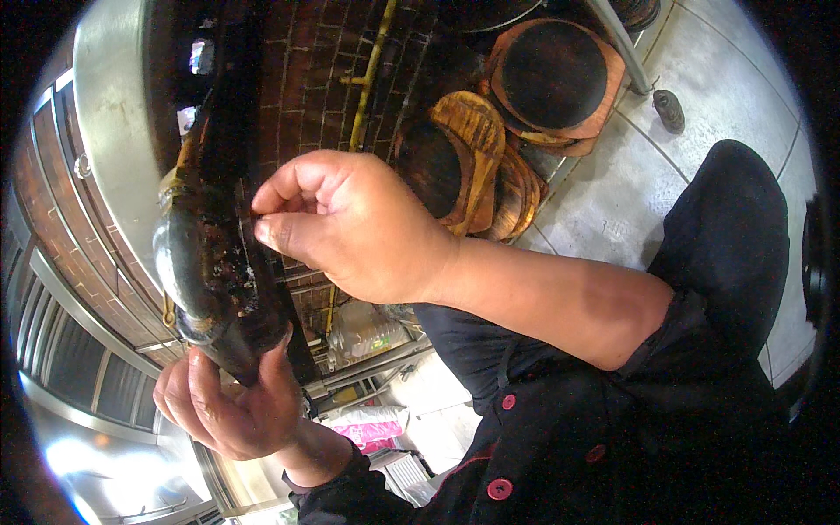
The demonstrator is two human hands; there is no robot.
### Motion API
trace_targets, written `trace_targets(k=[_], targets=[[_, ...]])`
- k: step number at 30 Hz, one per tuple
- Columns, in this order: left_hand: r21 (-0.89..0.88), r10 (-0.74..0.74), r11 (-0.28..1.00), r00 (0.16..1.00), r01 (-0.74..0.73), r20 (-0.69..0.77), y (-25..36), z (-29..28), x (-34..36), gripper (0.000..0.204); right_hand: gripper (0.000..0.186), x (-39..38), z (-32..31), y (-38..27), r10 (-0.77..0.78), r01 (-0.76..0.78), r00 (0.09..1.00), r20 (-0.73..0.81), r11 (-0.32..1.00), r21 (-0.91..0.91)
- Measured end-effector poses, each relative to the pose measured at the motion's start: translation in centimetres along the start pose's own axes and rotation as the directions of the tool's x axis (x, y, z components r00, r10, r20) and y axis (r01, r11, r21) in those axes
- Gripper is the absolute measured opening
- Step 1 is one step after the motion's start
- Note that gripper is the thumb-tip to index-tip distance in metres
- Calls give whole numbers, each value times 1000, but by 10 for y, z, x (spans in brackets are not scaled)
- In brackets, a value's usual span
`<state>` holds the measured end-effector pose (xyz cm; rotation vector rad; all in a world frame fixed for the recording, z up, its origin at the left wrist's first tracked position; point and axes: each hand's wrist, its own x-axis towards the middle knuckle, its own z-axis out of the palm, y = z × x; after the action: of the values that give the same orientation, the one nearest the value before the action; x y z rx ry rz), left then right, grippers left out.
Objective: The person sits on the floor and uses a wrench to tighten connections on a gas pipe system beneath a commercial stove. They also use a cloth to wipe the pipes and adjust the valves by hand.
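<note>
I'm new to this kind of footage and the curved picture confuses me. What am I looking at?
There is no machine here: these are a person's bare hands. The single picture comes from a wide camera worn on their head, looking down, so straight edges bend near the rim.

The left hand grips the lower end of a blackened metal part. The right hand is beside it, thumb and forefinger close together; whether they hold something small is hard to tell.

No worktop shows under the hands. Farther off are a brick wall with a yellow pipe, stacked wooden boards and a tiled floor. Below the right hand in the picture is a clear plastic container.
</note>
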<state>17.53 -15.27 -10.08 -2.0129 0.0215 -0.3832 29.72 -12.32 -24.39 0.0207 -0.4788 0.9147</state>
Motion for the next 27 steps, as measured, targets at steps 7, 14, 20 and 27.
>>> trace_targets(k=[7,14,20,27], targets=[[-31,1,1000,1000,-1,-8,-1,4,-4,51,11,-1,-3,0,-174,170,985,-4,965,-200],[-11,-2,1000,1000,2,-6,0,2,-3,51,12,-1,-4,-4,104,-105,994,17,987,120],[-24,0,1000,1000,-1,-22,-3,2,-5,53,10,1,1,2,144,-132,990,-9,932,338],[-33,14,999,1000,-15,-27,1,4,-4,52,7,0,0,1,145,-133,989,-16,942,309]])
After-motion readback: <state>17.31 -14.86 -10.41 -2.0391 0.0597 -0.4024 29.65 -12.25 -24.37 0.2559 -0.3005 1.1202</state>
